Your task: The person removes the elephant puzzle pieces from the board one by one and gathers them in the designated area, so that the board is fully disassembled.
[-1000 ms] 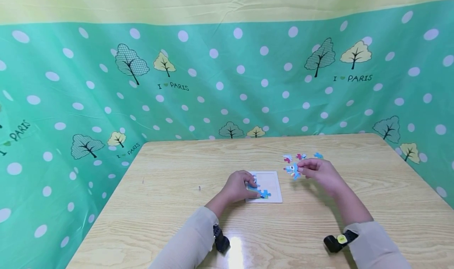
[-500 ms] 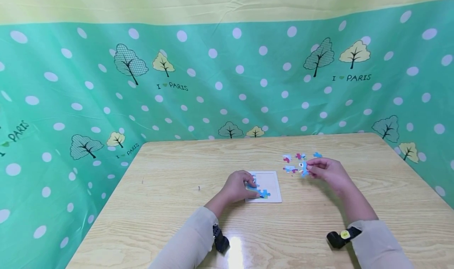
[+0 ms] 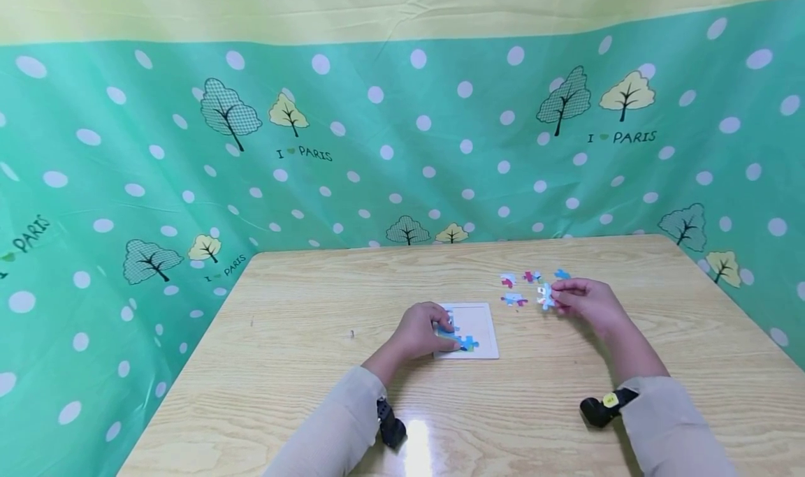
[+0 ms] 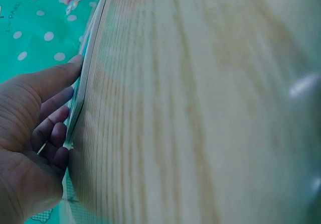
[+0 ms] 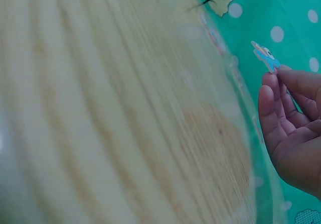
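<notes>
My right hand [image 3: 588,302] pinches a light blue jigsaw piece [image 3: 545,297] with a printed eye between thumb and fingers, raised over the table's right part. In the right wrist view the same jigsaw piece [image 5: 266,57] sticks out past the fingertips. My left hand [image 3: 423,332] rests on the left side of a white puzzle tray [image 3: 484,330], its thumb and fingers spread over joined blue pieces [image 3: 468,343] and partly hiding them. Seen from the left wrist, the thumb [image 4: 57,78] touches the edge of the tray [image 4: 83,78].
Several loose jigsaw pieces lie behind and left of the right hand: a white and red one [image 3: 507,280], a red one [image 3: 532,276], a blue one [image 3: 562,274] and a blue and purple one [image 3: 513,299]. A dotted green curtain [image 3: 352,135] hangs behind the wooden table [image 3: 302,323].
My right hand has drawn the pinched piece rightward, away from the blue and purple piece, and turned it. The left hand stays on the tray.
</notes>
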The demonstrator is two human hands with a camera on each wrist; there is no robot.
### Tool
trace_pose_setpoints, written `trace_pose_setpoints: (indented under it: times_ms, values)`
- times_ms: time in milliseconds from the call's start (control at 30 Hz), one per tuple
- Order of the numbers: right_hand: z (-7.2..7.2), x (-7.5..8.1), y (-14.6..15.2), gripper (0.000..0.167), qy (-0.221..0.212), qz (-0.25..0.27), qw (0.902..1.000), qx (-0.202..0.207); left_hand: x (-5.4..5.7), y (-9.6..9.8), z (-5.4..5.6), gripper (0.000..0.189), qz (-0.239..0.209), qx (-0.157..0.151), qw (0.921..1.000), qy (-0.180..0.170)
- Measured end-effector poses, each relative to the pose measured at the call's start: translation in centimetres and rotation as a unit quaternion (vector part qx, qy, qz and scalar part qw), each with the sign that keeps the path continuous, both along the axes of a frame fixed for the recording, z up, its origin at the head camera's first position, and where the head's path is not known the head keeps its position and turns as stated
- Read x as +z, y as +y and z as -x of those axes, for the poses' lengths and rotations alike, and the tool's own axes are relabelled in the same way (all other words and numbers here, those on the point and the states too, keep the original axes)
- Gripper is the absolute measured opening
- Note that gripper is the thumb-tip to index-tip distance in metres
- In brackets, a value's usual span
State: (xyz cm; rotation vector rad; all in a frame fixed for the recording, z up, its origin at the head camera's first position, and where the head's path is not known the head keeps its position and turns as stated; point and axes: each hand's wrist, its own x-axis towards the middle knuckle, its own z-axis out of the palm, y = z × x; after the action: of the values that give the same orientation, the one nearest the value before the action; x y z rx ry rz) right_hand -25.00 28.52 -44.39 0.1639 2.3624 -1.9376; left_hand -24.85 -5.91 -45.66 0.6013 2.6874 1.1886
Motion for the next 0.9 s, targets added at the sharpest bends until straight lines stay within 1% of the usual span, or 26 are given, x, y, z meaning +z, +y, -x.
trace_pose_setpoints:
  times_ms: [100,233,367,533,767,900]
  values:
    - [0.4,-0.1,0.1,0.035,-0.013,-0.013,0.9998,0.001,0.0,0.0,0.0,0.018,0.002,0.0,1.0,0.0]
    - [1.0,-0.2,0.2,0.037,-0.023,-0.041,0.9989,0.006,0.1,0.1,0.0,0.018,0.002,-0.001,1.0,-0.003]
    - [1.6,-0.3,0.2,0.036,-0.02,-0.072,0.9972,0.01,0.2,0.2,0.0,0.018,0.003,0.002,1.0,-0.006]
    - [2.2,-0.6,0.3,0.033,-0.02,-0.098,0.9949,0.011,0.1,0.2,0.0,0.018,0.004,0.004,0.9999,-0.011]
    - [2.8,-1.0,0.7,0.029,-0.006,-0.139,0.9899,0.026,0.0,0.1,0.2,0.017,0.006,0.003,0.9999,-0.008]
    - [3.0,-1.1,0.8,0.029,-0.001,-0.15,0.9883,0.028,0.0,0.1,0.1,0.017,0.006,0.002,1.0,-0.007]
